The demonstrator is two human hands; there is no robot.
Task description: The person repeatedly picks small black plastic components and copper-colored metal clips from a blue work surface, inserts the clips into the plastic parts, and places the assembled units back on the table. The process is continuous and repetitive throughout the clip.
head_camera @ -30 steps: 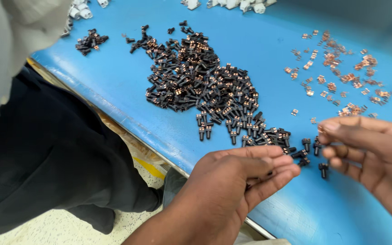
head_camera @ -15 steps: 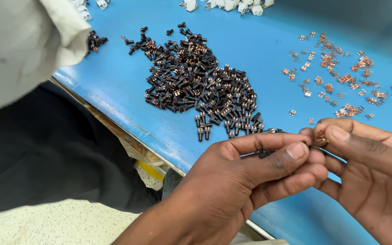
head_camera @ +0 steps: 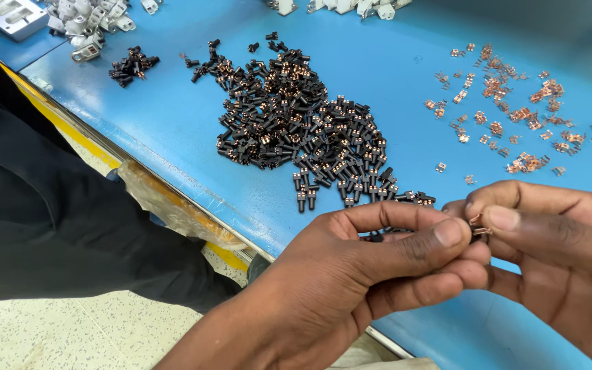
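Note:
My left hand [head_camera: 371, 274] and my right hand [head_camera: 549, 240] meet over the near edge of a blue table [head_camera: 392, 75]. Between their fingertips they pinch a small black part with a copper clip [head_camera: 477, 228]; most of it is hidden by my fingers. Just beyond my hands lies a large heap of small black parts with copper contacts [head_camera: 303, 130]. Several loose copper clips [head_camera: 515, 116] are scattered on the table to the right of the heap.
A small cluster of black parts [head_camera: 130, 67] lies at the far left. White plastic pieces [head_camera: 90, 24] sit at the back left, more white pieces [head_camera: 337, 5] along the far edge. A yellow strip [head_camera: 77, 130] runs along the table's near edge; a dark sleeve [head_camera: 49, 219] fills the left.
The view has shifted and the pale sleeve at upper left is gone. My hands came together a second ago and now stay joined, pinching the small part.

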